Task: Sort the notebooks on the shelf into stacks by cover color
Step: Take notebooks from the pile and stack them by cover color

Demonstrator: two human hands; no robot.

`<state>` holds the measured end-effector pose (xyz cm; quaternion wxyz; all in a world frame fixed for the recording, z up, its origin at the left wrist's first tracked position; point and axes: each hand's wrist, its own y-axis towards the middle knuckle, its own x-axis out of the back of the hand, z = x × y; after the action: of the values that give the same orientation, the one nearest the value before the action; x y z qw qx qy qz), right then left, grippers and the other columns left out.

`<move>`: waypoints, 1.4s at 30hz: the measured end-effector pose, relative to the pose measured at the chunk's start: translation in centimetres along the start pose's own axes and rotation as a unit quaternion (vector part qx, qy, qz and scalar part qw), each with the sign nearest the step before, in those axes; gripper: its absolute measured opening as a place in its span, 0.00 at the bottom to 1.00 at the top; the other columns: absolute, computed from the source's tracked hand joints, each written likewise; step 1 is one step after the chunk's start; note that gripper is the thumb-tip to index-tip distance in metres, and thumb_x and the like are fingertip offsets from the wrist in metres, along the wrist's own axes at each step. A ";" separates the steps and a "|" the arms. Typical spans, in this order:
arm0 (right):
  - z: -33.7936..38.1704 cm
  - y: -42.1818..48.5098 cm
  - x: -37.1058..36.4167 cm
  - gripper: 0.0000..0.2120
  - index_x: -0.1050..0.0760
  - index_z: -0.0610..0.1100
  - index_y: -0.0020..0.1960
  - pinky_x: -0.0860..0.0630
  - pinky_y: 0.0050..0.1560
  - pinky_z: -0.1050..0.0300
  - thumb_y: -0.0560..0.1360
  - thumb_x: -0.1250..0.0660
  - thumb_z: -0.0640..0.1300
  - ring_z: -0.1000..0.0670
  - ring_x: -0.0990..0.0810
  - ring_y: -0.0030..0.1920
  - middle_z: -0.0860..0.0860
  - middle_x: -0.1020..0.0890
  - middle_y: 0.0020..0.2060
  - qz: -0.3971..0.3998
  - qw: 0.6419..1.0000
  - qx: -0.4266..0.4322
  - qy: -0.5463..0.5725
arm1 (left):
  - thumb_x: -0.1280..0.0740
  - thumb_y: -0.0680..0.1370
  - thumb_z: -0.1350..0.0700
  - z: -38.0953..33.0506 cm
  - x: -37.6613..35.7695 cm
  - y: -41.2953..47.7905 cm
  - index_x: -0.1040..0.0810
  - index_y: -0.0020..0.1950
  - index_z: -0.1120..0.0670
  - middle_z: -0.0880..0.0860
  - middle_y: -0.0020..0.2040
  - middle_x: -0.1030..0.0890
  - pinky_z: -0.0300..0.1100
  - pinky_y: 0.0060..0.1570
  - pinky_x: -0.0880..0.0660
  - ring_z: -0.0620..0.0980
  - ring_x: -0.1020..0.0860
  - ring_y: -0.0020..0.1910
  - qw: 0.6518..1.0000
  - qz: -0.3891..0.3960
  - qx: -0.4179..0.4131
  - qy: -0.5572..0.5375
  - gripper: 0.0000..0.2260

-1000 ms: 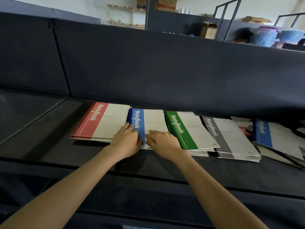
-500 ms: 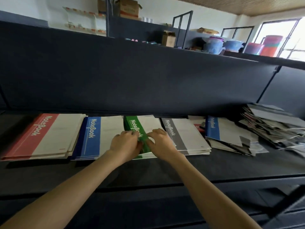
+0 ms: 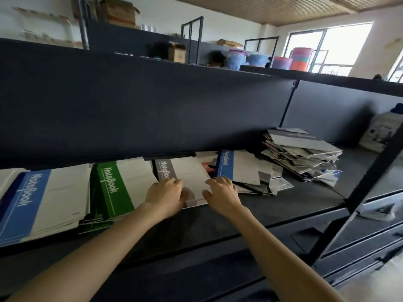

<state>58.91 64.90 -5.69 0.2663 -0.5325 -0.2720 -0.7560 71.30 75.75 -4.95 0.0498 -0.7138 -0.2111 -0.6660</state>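
Observation:
Stacks of notebooks lie side by side on the dark shelf. A blue stack is at the left, a green stack beside it, then a grey stack. My left hand rests on the grey stack's near left corner, fingers bent over the cover. My right hand lies on its near right edge with fingers spread. Another blue notebook tops a loose heap right of my hands, with a red cover peeking out behind the grey stack.
A messy pile of notebooks lies farther right on the shelf. The upper shelf's dark front panel overhangs the stacks' far ends. A black upright post stands at the right. A white bag sits at the far right.
Both hands moved right from the green stack to the grey stack. The view swung right, so the red stack left the frame.

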 end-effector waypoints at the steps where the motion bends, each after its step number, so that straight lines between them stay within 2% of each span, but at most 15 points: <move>1: -0.9 0.1 0.1 0.21 0.34 0.47 0.71 0.40 0.69 0.42 0.79 0.41 0.51 0.43 0.43 0.72 0.46 0.34 0.70 -0.002 1.000 -0.004 -0.007 | 0.44 0.81 0.48 -0.7 -0.2 0.4 0.27 0.59 0.53 0.52 0.58 0.24 0.45 0.52 0.27 0.51 0.25 0.56 1.000 0.002 -0.004 -0.005 0.13; 6: -4.6 0.4 1.1 0.21 0.35 0.48 0.71 0.41 0.69 0.39 0.79 0.42 0.51 0.42 0.44 0.73 0.44 0.36 0.70 0.005 0.999 -0.034 -0.014 | 0.41 0.80 0.47 -3.6 -1.1 2.6 0.29 0.67 0.53 0.51 0.66 0.28 0.46 0.61 0.29 0.50 0.30 0.64 0.999 0.020 -0.021 -0.045 0.18; 11: -7.5 0.6 1.7 0.22 0.37 0.46 0.71 0.41 0.69 0.41 0.79 0.42 0.51 0.42 0.43 0.72 0.43 0.36 0.69 0.007 0.998 -0.046 -0.036 | 0.41 0.80 0.49 -5.9 -2.1 4.1 0.34 0.71 0.53 0.51 0.71 0.33 0.44 0.64 0.34 0.49 0.34 0.69 0.996 0.019 -0.021 -0.087 0.20; 17: -9.6 0.7 2.0 0.24 0.41 0.47 0.73 0.43 0.69 0.41 0.80 0.43 0.51 0.41 0.46 0.72 0.42 0.39 0.70 0.018 0.997 -0.050 -0.058 | 0.39 0.80 0.48 -7.5 -3.4 6.2 0.44 0.77 0.52 0.51 0.76 0.42 0.45 0.71 0.42 0.50 0.43 0.75 0.987 0.043 -0.031 -0.154 0.28; 23: -10.0 1.1 2.0 0.22 0.38 0.44 0.70 0.39 0.69 0.44 0.80 0.44 0.52 0.39 0.40 0.70 0.40 0.35 0.67 0.025 0.995 -0.038 -0.093 | 0.41 0.80 0.43 -8.7 -4.2 8.4 0.46 0.77 0.53 0.53 0.76 0.40 0.50 0.72 0.42 0.52 0.41 0.74 0.987 0.072 0.004 -0.143 0.29; 27: -9.9 1.5 2.1 0.20 0.34 0.42 0.68 0.34 0.64 0.47 0.80 0.45 0.52 0.39 0.35 0.66 0.40 0.31 0.64 0.024 0.994 -0.036 -0.104 | 0.39 0.79 0.44 -9.2 -4.5 9.4 0.39 0.74 0.55 0.54 0.73 0.34 0.48 0.67 0.38 0.53 0.35 0.70 0.980 0.038 0.048 -0.192 0.27; 30: -10.0 1.7 2.1 0.20 0.34 0.43 0.68 0.32 0.64 0.47 0.80 0.45 0.52 0.39 0.34 0.66 0.40 0.31 0.64 0.024 0.994 -0.033 -0.101 | 0.39 0.79 0.44 -9.6 -4.4 9.4 0.36 0.73 0.54 0.53 0.71 0.32 0.45 0.65 0.36 0.52 0.32 0.68 0.959 0.025 0.082 -0.270 0.25; 33: -10.1 1.6 2.0 0.21 0.35 0.43 0.69 0.30 0.62 0.47 0.80 0.44 0.52 0.40 0.34 0.65 0.40 0.31 0.63 0.019 0.994 -0.029 -0.105 | 0.38 0.79 0.47 -10.4 -3.8 9.4 0.36 0.72 0.53 0.53 0.70 0.31 0.43 0.60 0.34 0.52 0.31 0.67 0.914 0.035 0.099 -0.393 0.24; 35: -10.1 1.5 1.8 0.22 0.36 0.44 0.70 0.30 0.61 0.48 0.79 0.44 0.52 0.40 0.33 0.64 0.41 0.31 0.63 0.013 0.994 -0.025 -0.108 | 0.37 0.78 0.47 -11.4 -3.5 9.5 0.36 0.72 0.53 0.53 0.71 0.31 0.43 0.61 0.34 0.52 0.32 0.68 0.893 0.031 0.102 -0.437 0.24; 36: -10.1 1.4 1.7 0.23 0.36 0.44 0.70 0.30 0.61 0.49 0.79 0.44 0.53 0.40 0.33 0.64 0.41 0.30 0.62 0.009 0.994 -0.023 -0.107 | 0.37 0.78 0.47 -11.9 -3.5 9.5 0.36 0.73 0.54 0.54 0.71 0.32 0.45 0.63 0.35 0.53 0.33 0.69 0.905 0.017 0.101 -0.414 0.25; 39: -10.3 1.3 1.9 0.22 0.35 0.43 0.69 0.31 0.62 0.50 0.79 0.42 0.52 0.41 0.32 0.64 0.41 0.29 0.62 0.002 0.994 -0.018 -0.104 | 0.40 0.79 0.43 -12.2 -3.9 10.1 0.38 0.73 0.54 0.56 0.71 0.34 0.51 0.65 0.33 0.55 0.34 0.68 0.960 -0.012 0.130 -0.249 0.26; 42: -10.4 1.1 2.1 0.20 0.33 0.42 0.67 0.33 0.62 0.52 0.78 0.42 0.50 0.42 0.32 0.64 0.42 0.29 0.62 0.004 0.995 -0.014 -0.097 | 0.43 0.79 0.41 -11.4 -4.5 10.5 0.36 0.69 0.55 0.57 0.66 0.29 0.52 0.63 0.32 0.56 0.30 0.63 0.954 0.058 0.176 -0.235 0.24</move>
<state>52.24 56.64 -6.46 0.2342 -0.6086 -0.2834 -0.7032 64.48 61.19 -5.94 0.1625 -0.8409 -0.2891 -0.4276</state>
